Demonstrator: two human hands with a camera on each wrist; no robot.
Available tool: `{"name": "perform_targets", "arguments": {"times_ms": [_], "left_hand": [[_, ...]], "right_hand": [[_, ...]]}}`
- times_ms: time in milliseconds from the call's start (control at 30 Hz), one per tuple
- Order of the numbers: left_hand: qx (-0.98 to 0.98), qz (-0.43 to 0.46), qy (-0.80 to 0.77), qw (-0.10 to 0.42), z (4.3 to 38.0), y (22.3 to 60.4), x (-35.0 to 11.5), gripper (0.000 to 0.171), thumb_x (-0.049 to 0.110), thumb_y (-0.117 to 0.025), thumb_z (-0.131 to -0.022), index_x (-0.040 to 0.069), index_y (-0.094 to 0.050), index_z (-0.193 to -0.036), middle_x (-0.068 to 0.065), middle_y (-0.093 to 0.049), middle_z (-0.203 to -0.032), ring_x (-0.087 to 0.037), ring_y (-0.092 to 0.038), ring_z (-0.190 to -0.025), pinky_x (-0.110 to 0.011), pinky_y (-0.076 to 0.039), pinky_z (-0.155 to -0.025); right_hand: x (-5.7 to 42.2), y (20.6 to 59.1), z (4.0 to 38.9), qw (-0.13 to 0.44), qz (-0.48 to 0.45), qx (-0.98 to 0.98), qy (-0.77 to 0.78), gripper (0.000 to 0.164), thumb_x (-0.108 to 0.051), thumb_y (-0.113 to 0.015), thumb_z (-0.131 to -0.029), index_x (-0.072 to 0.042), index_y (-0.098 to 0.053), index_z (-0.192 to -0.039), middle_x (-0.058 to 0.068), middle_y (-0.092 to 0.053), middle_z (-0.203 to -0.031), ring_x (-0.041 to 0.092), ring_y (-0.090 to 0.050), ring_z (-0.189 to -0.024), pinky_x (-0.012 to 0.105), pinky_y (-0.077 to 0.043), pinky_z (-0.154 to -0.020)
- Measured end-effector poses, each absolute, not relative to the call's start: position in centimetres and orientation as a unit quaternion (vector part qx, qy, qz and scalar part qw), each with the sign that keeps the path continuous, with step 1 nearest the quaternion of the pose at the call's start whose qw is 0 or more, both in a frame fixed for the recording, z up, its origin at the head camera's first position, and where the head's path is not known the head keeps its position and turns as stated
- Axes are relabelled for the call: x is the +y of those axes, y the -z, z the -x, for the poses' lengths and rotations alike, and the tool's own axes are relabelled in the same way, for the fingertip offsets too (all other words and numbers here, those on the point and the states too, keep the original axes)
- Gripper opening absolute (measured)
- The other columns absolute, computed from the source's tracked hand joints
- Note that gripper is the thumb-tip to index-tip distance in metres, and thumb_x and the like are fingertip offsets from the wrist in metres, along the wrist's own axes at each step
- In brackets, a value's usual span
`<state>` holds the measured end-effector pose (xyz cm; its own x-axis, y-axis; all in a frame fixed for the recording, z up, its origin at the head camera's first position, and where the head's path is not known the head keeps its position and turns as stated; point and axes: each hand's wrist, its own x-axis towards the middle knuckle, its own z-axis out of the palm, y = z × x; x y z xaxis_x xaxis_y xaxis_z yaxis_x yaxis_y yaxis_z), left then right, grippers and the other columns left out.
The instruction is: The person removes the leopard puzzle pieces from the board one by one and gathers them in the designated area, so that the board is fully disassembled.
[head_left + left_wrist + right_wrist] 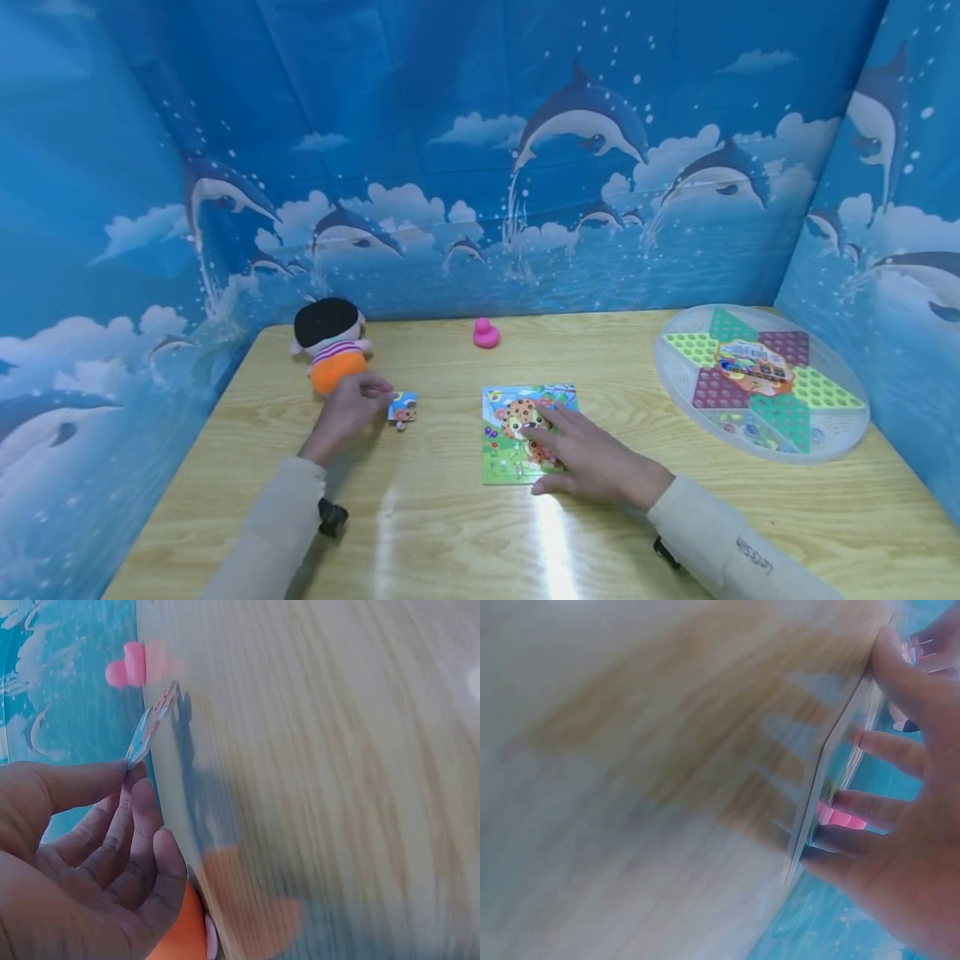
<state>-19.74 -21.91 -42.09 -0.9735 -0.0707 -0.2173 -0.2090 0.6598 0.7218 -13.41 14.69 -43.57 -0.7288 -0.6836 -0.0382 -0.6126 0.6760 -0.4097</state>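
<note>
My left hand (351, 410) pinches a small jigsaw puzzle piece (403, 407) between thumb and fingertips. In the left wrist view this piece (152, 726) tilts above the table, its printed side partly seen. My right hand (592, 454) lies over the right side of a picture puzzle (501, 468) with a spotted cartoon animal on green and blue. Its fingers are spread. The puzzle lies flat; part of its picture is hidden under that hand. In the right wrist view the puzzle's edge (817, 780) shows side-on, with thumb and fingertips touching it.
A plush doll (339, 364) in orange lies just beyond my left hand. A pink toy duck (486, 335) stands near the table's back edge. At the right is a round Chinese checkers board (757, 400) with marbles. A dolphin-printed curtain (420, 167) encloses the wooden table (427, 533).
</note>
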Motion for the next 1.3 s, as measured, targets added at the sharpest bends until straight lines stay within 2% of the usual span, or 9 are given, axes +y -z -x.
{"name": "perform_targets", "arguments": {"times_ms": [500, 767, 933, 1133, 1300], "left_hand": [[0.91, 0.107, -0.39, 0.096, 19.8, 42.3, -23.3, 0.017, 0.012, -0.067, -0.097, 0.003, -0.07, -0.112, -0.012, -0.067, -0.107, -0.024, -0.059, -0.091, -0.033, -0.048, -0.073], [0.918, 0.084, -0.382, 0.069, 19.7, 42.6, -23.3, 0.015, 0.008, -0.07, -0.094, 0.002, -0.071, -0.107, -0.013, -0.068, -0.104, -0.025, -0.059, -0.091, -0.037, -0.05, -0.078], [0.925, 0.06, -0.37, 0.058, 19.6, 42.4, -22.9, 0.014, 0.007, -0.07, -0.092, 0.002, -0.072, -0.106, -0.012, -0.069, -0.101, -0.024, -0.062, -0.089, -0.035, -0.052, -0.074], [0.934, 0.01, -0.352, 0.063, 19.6, 42.1, -21.2, 0.014, 0.009, -0.071, -0.092, 0.002, -0.072, -0.104, -0.009, -0.07, -0.094, -0.02, -0.064, -0.082, -0.036, -0.054, -0.072], [0.932, -0.018, -0.351, 0.09, 19.7, 42.0, -18.9, 0.016, 0.012, -0.071, -0.093, 0.005, -0.071, -0.107, -0.006, -0.07, -0.096, -0.017, -0.064, -0.077, -0.034, -0.056, -0.07]], "right_hand": [[14.8, 43.7, 13.5, 0.094, 0.358, 0.909, 0.191, 0.075, -0.05, -0.07, -0.091, -0.008, -0.048, -0.148, 0.028, -0.025, -0.16, 0.047, -0.02, -0.149, 0.062, -0.022, -0.118], [14.8, 44.0, 13.5, 0.095, 0.355, 0.91, 0.192, 0.076, -0.051, -0.07, -0.091, -0.009, -0.047, -0.15, 0.027, -0.024, -0.161, 0.046, -0.019, -0.15, 0.061, -0.021, -0.118], [14.8, 43.9, 13.5, 0.095, 0.358, 0.909, 0.192, 0.075, -0.051, -0.07, -0.091, -0.01, -0.047, -0.15, 0.027, -0.024, -0.161, 0.046, -0.019, -0.15, 0.061, -0.022, -0.118], [14.8, 43.7, 13.4, 0.1, 0.356, 0.908, 0.195, 0.075, -0.051, -0.069, -0.091, -0.009, -0.047, -0.15, 0.027, -0.024, -0.161, 0.047, -0.019, -0.149, 0.061, -0.021, -0.118], [14.9, 43.8, 13.4, 0.098, 0.354, 0.91, 0.194, 0.074, -0.05, -0.069, -0.092, -0.009, -0.047, -0.149, 0.027, -0.024, -0.161, 0.047, -0.019, -0.149, 0.061, -0.021, -0.118]]}}
